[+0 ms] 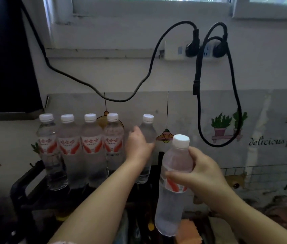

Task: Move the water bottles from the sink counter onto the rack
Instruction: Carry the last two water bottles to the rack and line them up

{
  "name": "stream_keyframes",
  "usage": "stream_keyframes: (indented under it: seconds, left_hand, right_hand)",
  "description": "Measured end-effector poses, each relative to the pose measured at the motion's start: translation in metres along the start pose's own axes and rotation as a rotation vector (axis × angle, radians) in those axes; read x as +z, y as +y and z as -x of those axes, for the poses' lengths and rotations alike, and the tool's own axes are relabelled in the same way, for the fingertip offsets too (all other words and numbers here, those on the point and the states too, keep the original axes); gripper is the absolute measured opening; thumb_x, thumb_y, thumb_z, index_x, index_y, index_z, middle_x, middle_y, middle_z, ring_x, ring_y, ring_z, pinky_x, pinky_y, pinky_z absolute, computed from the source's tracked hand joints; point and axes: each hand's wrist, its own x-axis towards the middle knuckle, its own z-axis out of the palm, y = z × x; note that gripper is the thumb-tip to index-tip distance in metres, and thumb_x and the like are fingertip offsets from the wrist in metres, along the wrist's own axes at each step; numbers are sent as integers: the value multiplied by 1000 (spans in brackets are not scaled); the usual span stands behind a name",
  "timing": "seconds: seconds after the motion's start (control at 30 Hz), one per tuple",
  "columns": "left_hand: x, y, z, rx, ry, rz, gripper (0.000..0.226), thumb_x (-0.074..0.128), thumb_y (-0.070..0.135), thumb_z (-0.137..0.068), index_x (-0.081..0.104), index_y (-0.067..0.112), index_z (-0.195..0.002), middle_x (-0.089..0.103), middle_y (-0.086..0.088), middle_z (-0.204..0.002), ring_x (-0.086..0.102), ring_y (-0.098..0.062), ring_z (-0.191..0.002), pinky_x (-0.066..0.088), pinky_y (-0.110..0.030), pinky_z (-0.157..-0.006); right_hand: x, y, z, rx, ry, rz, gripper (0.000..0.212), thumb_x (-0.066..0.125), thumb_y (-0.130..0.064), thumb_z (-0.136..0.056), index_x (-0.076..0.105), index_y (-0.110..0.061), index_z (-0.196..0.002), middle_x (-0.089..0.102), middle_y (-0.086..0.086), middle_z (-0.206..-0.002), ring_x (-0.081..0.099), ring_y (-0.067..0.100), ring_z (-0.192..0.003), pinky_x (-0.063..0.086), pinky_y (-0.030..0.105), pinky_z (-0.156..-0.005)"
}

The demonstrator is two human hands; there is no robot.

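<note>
Clear bottles (90,148) on rack (18,189), hands (139,147) (204,175) gripping two

rack: black rack (14,192) | load: water bottles (90,147) upright in a row

My feed is dim and soft throughout. The only light I can see comes from the window (153,0), a pale, washed-out strip. Directly below the window the wall (121,74) is an even grey, with no hard shadows. Further below it the bottles (90,148) show a faint sheen but no glare. Lowest, the rack (26,187) sinks into near-black murk. The near bottle (172,199), below and right of the window, looks hazy. Straight edges bow slightly sideways, and the corner far below-right smears.
</note>
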Motion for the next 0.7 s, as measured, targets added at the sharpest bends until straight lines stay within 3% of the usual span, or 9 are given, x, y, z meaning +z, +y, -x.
stream_keyframes:
  seconds: [0.17,0.33,0.43,0.53,0.63,0.7]
  left_hand:
    - [-4,-8,-4,-14,3,-55,56,74,24,-77,41,3,-118,50,-18,-123,54,-33,-113,47,-37,-84]
    - [-4,-9,-6,21,-12,-166,65,69,27,-82,32,2,-129,43,-19,-132,52,-33,-116,49,-38,-88]
    - [-6,-6,-4,133,-4,-241,89,65,24,-85,3,8,-147,30,-19,-145,44,-33,-126,44,-39,-97]
    - [-11,-1,-3,271,42,-323,100,58,16,-89,-26,19,-143,12,-18,-155,35,-31,-134,42,-36,-100]
    - [-17,-2,-7,347,38,-464,90,53,14,-91,-17,19,-146,-9,-13,-159,13,-29,-145,28,-36,-112]
    - [-19,-3,-10,397,35,-571,76,48,13,-92,-3,12,-149,-5,-10,-160,2,-25,-147,12,-36,-118]
  right_hand:
    - [4,-3,-6,-2,-12,-3,49,83,-14,-61,59,-34,-99,69,-10,-95,65,0,-85,53,12,-68]
    - [7,-10,-11,-8,-33,-14,53,82,-16,-63,57,-29,-107,65,-8,-102,62,7,-95,53,21,-76]
    - [8,-11,-16,-7,-25,-11,53,82,-17,-62,58,-26,-109,66,-7,-102,63,9,-96,54,26,-79]
    - [8,-10,-19,5,-23,-15,55,82,-18,-61,59,-25,-111,67,-6,-102,64,10,-96,55,28,-80]
    - [9,-13,-21,5,-27,-26,52,82,-17,-61,59,-28,-105,67,-6,-101,64,12,-95,55,29,-79]
    - [9,-18,-24,-4,-31,-31,51,82,-16,-60,59,-28,-104,67,-5,-100,65,11,-93,55,27,-77]
